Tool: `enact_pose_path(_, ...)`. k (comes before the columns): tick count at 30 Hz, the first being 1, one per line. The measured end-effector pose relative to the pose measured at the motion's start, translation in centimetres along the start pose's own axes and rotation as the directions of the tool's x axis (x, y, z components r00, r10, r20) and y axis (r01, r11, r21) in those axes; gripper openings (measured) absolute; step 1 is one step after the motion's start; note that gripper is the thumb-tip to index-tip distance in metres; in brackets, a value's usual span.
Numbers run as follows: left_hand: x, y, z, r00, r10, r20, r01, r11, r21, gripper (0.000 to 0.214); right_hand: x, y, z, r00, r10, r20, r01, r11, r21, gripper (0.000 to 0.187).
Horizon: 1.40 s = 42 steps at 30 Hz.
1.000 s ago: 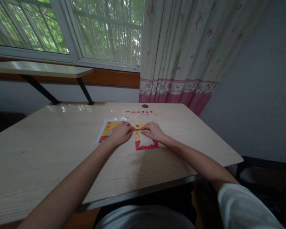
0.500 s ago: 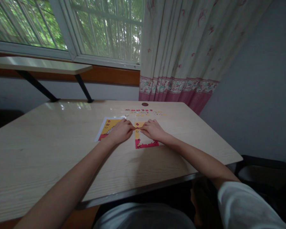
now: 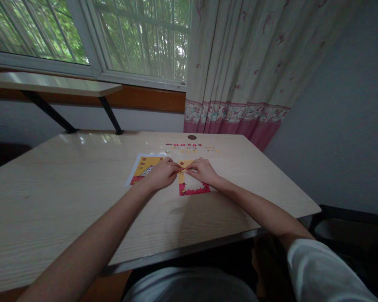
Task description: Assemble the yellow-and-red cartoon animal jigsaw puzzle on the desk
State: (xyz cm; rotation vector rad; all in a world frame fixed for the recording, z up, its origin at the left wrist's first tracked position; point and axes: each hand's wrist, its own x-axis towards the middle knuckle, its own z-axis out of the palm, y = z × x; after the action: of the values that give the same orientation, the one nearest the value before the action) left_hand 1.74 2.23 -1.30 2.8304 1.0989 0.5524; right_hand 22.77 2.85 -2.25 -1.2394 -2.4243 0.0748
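A partly joined jigsaw puzzle (image 3: pixel 193 192) lies on the table, a yellow and red border around a gap of bare tabletop. My left hand (image 3: pixel 166 173) is at the puzzle's left side, thumb and fingers pinched on a small puzzle piece that they mostly cover. From the other side my right hand (image 3: pixel 204 171) reaches over the gap, its fingertips closed at the same spot, almost touching the left ones. Beneath and left of my left hand is a printed picture sheet (image 3: pixel 149 161) in yellow and red with a white margin.
Loose red pieces (image 3: pixel 184 144) form a row farther back, with yellow and white pieces (image 3: pixel 209 148) near them. A round brown disc (image 3: pixel 192 137) is set at the table's (image 3: pixel 138 235) far edge. A raised shelf (image 3: pixel 56 86) stands at the back left, and a curtain (image 3: pixel 236 84) hangs behind.
My left fingertips have shifted slightly right over the puzzle's left side. My right hand has stayed almost in place; the loose pieces and the picture sheet have not moved.
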Motion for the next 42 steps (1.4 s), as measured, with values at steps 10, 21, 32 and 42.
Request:
enact_pose_path(10,0.1,0.3,-0.3,1.0,-0.003,0.026,0.002,1.0,0.023,0.036,-0.4,-1.4,-1.7,0.971,-0.202,0.127,0.229,0.941,-0.251,0.029)
enact_pose_path(21,0.1,0.9,-0.5,1.0,0.004,0.002,-0.004,0.996,0.084,0.031,-0.2,5.5,-3.3,0.989,-0.149,0.004,0.146,0.977,0.155,0.025)
enact_pose_path(32,0.1,1.6,-0.1,0.995,0.065,0.076,-0.072,0.994,0.087,0.037,-1.2,8.0,-2.0,0.981,-0.1,0.168,0.08,0.99,0.12,0.057)
enact_pose_path(42,0.3,1.5,0.1,0.995,0.048,0.089,-0.054,0.996,0.073,0.037,-1.1,7.5,-2.3,0.979,-0.094,0.179,0.073,0.99,0.121,0.056)
